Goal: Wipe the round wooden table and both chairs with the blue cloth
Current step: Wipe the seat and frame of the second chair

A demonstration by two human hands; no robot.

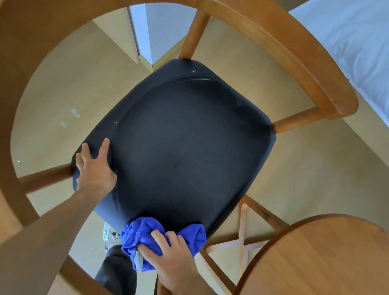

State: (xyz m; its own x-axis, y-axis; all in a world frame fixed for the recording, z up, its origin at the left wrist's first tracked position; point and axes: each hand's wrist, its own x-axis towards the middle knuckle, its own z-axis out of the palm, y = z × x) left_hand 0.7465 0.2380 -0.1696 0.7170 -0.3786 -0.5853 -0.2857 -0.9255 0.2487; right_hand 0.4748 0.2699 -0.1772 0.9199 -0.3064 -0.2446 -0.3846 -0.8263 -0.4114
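Blue microfibre is bunching up at the near edge of the dark padded chair seat (189, 142), where the right hand (172, 264) is gripping the blue cloth (140, 232) with fingers curled into its folds and pressing it against the seat's rim. The left hand (94, 167) is lying spread on the seat's left corner, fingers straight and holding nothing, apparently steadying the chair. The curved wooden backrest (282, 50) is arching round the top and left of the head view, and its spindles are running down to the seat.

Judging from this, the work is sitting on one chair, at the seat's front edge. Whether the rest of that seat, the backrest or the legs have been wiped is not something the surface is revealing; a few pale specks are showing near the far corner. The round wooden tabletop (329, 264) is filling the lower right corner, just beside the chair, and nothing is telling whether it has been cleaned. The second chair is not in sight, so it is probably remaining to be done or checked. A white bed (360, 43) is lying beyond, at upper right.
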